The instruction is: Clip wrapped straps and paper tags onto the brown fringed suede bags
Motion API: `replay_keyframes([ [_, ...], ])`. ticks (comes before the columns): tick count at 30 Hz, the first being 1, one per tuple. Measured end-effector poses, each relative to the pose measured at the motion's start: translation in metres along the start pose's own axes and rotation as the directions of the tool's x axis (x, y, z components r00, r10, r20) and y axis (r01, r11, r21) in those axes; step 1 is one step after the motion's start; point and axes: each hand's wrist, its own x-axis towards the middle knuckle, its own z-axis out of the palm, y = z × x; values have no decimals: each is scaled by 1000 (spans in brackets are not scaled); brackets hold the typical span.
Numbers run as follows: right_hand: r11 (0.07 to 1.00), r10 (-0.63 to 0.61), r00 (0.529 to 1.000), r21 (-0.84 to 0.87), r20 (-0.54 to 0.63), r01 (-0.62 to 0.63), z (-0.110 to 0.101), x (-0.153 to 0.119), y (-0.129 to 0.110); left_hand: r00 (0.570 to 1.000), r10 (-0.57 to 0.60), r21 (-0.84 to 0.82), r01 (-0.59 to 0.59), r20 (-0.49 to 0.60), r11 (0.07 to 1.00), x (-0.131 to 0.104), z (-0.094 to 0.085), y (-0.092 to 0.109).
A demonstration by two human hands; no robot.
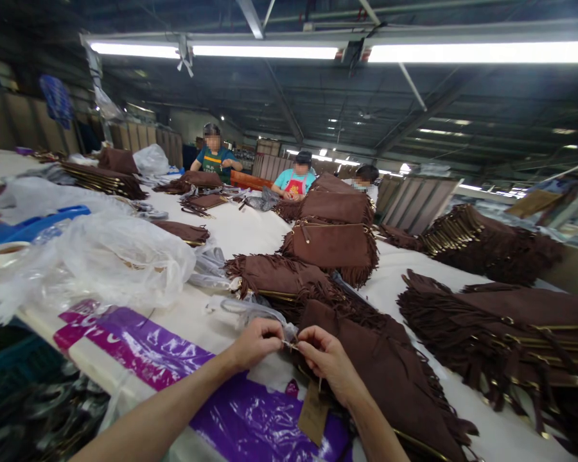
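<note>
My left hand (257,346) and my right hand (328,360) meet at the near edge of a brown fringed bag (366,359). Both are closed, pinching a small shiny metal fitting (289,345) between thumbs and forefingers; its exact kind is too small to make out. Greyish clear plastic wrap (250,311) lies just beyond my left fingers. Below my right hand hangs a tan cardboard tag (314,414), with a thin cord near the fingers. Purple printed plastic (236,417) is spread beneath my forearms.
Several brown bags (330,247) are piled ahead, with more stacks (534,333) at right. Crumpled clear plastic (125,256) and a white cup (6,254) lie left on the white table (264,231). Co-workers (296,179) are across it. A lamp bar (270,52) hangs overhead.
</note>
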Motion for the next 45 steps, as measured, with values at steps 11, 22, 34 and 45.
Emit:
replay_keyframes([
  [11,865,-428,903,-310,-42,395,26,-3,-1,994,-108,-334,100,-5,937,-3,-14,13],
  [22,851,-422,904,-373,-68,369,28,2,5,991,-110,-299,84,-73,951,2,4,-2],
  [34,878,-365,930,-349,-45,328,27,0,4,996,-89,-34,89,-4,996,1,-5,-4],
  [45,824,-448,894,-398,-25,402,21,0,5,999,-39,85,40,-7,996,1,-8,-3],
])
